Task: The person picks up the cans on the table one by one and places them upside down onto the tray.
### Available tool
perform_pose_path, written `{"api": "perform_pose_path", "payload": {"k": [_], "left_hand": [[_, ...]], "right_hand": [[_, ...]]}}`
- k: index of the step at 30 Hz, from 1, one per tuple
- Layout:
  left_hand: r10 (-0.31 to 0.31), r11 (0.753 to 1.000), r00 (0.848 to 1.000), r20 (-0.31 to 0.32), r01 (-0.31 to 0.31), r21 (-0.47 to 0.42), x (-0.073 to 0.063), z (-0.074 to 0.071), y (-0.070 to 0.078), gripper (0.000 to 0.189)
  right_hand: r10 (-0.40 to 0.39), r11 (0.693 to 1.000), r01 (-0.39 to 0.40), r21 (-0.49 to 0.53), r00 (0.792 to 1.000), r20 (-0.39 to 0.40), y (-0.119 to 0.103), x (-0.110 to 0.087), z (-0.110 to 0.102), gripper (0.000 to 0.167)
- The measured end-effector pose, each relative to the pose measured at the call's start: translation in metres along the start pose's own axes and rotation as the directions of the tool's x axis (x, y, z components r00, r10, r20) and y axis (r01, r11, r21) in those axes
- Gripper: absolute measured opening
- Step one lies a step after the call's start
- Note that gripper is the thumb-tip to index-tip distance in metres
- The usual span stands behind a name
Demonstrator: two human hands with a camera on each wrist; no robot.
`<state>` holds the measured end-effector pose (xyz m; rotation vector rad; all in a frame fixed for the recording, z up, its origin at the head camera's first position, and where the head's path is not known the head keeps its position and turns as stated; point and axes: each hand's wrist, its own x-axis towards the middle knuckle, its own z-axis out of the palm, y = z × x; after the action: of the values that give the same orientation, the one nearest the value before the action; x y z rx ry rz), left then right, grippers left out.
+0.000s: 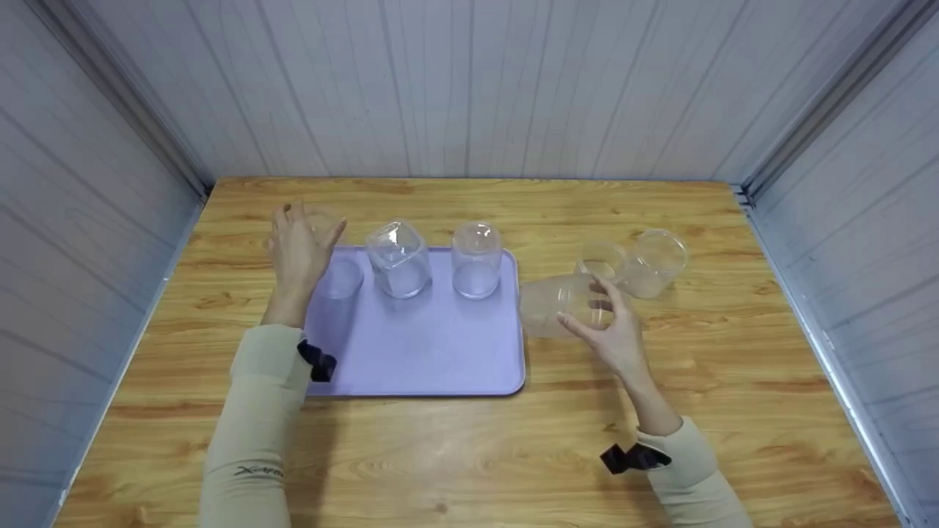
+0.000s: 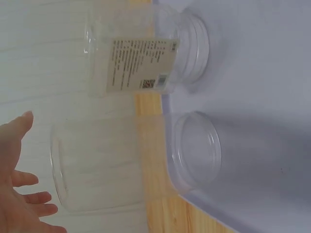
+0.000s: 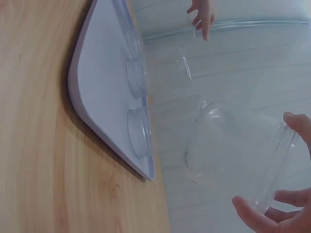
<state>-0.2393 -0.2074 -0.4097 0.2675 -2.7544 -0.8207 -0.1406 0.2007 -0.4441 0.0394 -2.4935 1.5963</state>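
My left hand point(image 1: 299, 246) is over the tray's back left corner with fingers spread. Beside its fingertips, a clear plastic jar point(image 2: 97, 165) stands mouth down on the lilac tray point(image 1: 433, 352); a gap shows between them in the left wrist view. Two more clear jars stand mouth down along the tray's back edge: a labelled one point(image 1: 400, 260) and one to its right point(image 1: 477, 260). My right hand point(image 1: 620, 334) grips another clear jar point(image 3: 233, 150) near its ridged mouth end, thumb and fingers on opposite sides. That jar lies sideways in the air by the tray's right edge, its base towards the tray.
Behind my right hand, two more clear jars, one on the left point(image 1: 598, 258) and one on the right point(image 1: 660, 260), are on the wooden table point(image 1: 455, 462). Pale panel walls point(image 1: 469, 88) close off the back and both sides.
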Motion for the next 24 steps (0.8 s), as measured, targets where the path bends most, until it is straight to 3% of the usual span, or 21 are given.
{"api": "perform_pose_path", "payload": {"k": [12,17,24], "left_hand": [[0.08,0.988,0.99,-0.118,-0.094,-0.124,-0.019,0.001,0.016,0.068],[0.137,0.967,0.976,-0.168,-0.168,-0.19,-0.03,0.005,0.031,0.066],[0.17,0.935,0.97,-0.172,-0.214,-0.283,-0.044,0.012,0.05,0.063]], "right_hand": [[0.044,0.983,-0.054,0.178,0.997,0.059,0.006,0.003,0.018,0.067],[0.041,0.978,-0.055,0.199,0.996,0.077,0.006,0.004,0.024,0.065],[0.057,0.958,-0.087,0.272,0.992,0.116,0.005,0.007,0.035,0.064]]}}
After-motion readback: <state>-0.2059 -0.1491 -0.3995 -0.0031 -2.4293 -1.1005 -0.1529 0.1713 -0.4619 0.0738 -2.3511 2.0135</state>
